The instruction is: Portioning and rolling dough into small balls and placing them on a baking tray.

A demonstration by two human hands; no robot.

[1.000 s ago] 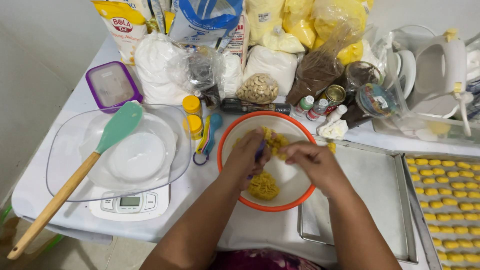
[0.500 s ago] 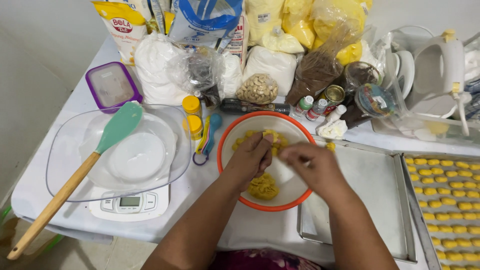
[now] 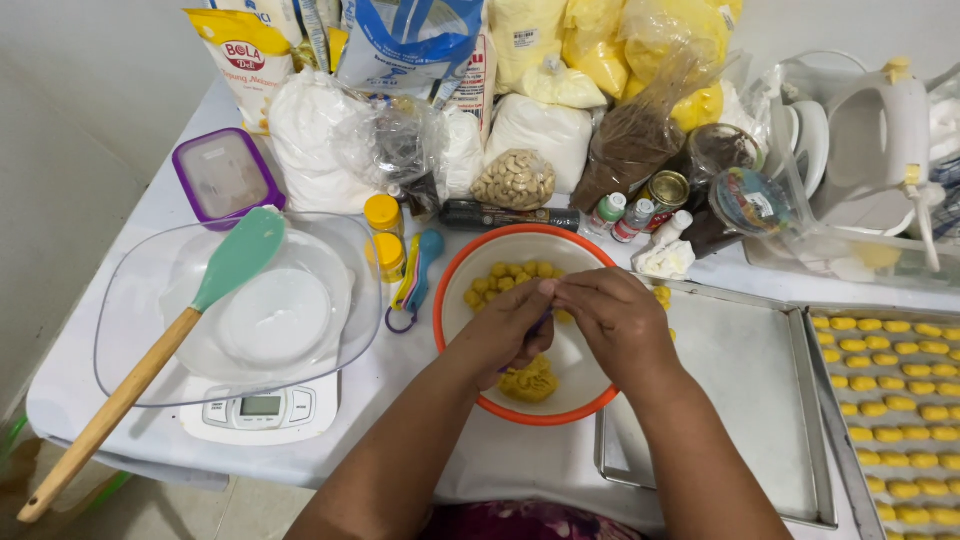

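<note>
Over the orange-rimmed bowl [image 3: 455, 300] near the worktop's front edge, left hand [image 3: 510, 325] and right hand [image 3: 615, 320] are pinching together, fingertips closed on a small dough piece [image 3: 548, 290], above the dough lump [image 3: 528, 380].

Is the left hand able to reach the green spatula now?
Probably yes. The left hand is over the orange bowl, and the spatula lies in the clear bowl beside it, with nothing between.

A table [image 3: 100, 400] with a white cover stands against a plain pale wall [image 3: 80, 100], under even, soft light.
</note>
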